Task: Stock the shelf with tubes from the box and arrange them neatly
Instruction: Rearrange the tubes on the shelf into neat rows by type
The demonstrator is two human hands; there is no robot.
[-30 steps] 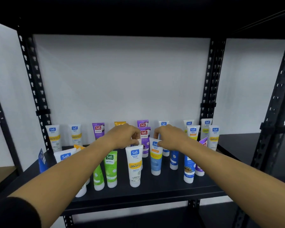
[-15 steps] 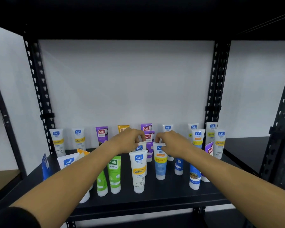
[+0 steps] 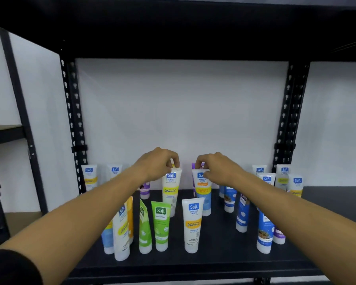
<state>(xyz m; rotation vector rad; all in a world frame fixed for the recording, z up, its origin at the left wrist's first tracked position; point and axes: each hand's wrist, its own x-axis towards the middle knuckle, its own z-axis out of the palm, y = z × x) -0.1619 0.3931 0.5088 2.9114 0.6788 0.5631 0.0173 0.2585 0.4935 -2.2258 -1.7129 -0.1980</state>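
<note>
1. Left hand (image 3: 156,165) reaches in over the shelf (image 3: 214,262), fingertips curled down and pinching the crimped top of a white Vitamin C tube (image 3: 171,192) in the middle row.
2. Right hand (image 3: 216,167) mirrors it just beside, fingers curled over the top edge of a white-and-blue tube with an orange band (image 3: 202,194); it grasps that tube.
3. Both tubes stand upright on their caps, long axis vertical, each directly under its own hand, with a narrow gap between them.
4. Nearer the camera a second white Vitamin C tube (image 3: 193,225) stands alone, and a green Naturals tube (image 3: 161,225) stands to its left.
5. Further tubes line the back wall and both flanks; the box is out of view.
6. Judgement: the coming nudge turns on keeping each tube vertical while closing or squaring that gap, each hand handling the tube on its own side.
</note>
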